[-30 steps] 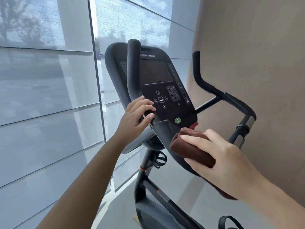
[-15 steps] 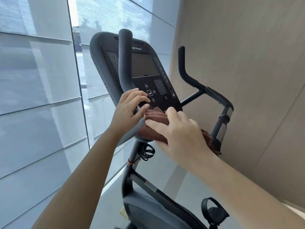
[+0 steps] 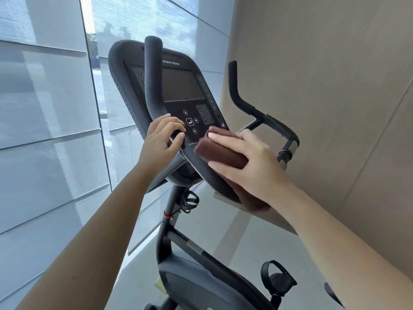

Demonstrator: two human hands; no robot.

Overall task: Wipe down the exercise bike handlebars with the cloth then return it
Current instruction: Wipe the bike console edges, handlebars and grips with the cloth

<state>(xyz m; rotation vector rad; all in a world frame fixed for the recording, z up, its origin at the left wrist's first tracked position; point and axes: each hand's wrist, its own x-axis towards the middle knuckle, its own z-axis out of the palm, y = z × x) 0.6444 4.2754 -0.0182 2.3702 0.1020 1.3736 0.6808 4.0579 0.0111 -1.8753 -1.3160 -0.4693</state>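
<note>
Up against a big wall of frosted glass panels (image 3: 44, 108) on the left and a plain tan wall (image 3: 324, 74) on the right sits the exercise bike (image 3: 178, 242), on a pale grey floor (image 3: 223, 231). Its black console (image 3: 178, 86) has a dark screen and a keypad, with STAR TRAC printed along the top edge. The handlebars (image 3: 153, 86) curl up in front of the console's left edge, and the other horn rises off to the right. The left hand (image 3: 159, 145) is wrapped around the left bar at the console's lower left corner, fingers curled shut on it. The right hand (image 3: 248, 159) is clamped on the folded brown cloth (image 3: 221, 151), pressing it onto the centre bar just below the console's bottom edge, with the cloth's loose end hanging under the wrist.
</note>
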